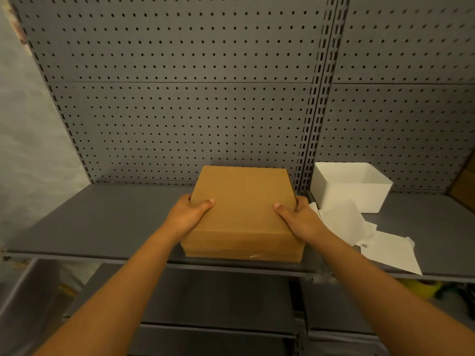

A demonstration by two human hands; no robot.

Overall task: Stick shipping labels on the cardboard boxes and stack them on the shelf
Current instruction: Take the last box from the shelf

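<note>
A plain brown cardboard box rests on the grey metal shelf, near its front edge. No label shows on the box's top face. My left hand grips the box's left side, thumb lying on the top. On the opposite side my right hand grips the right edge the same way, its fingers hidden behind the box. White label sheets lie on the shelf just right of the box.
A white open bin stands at the back right of the shelf, crumpled white backing paper in front of it. Grey pegboard forms the back wall. Lower shelves sit below. A brown cardboard edge shows far right.
</note>
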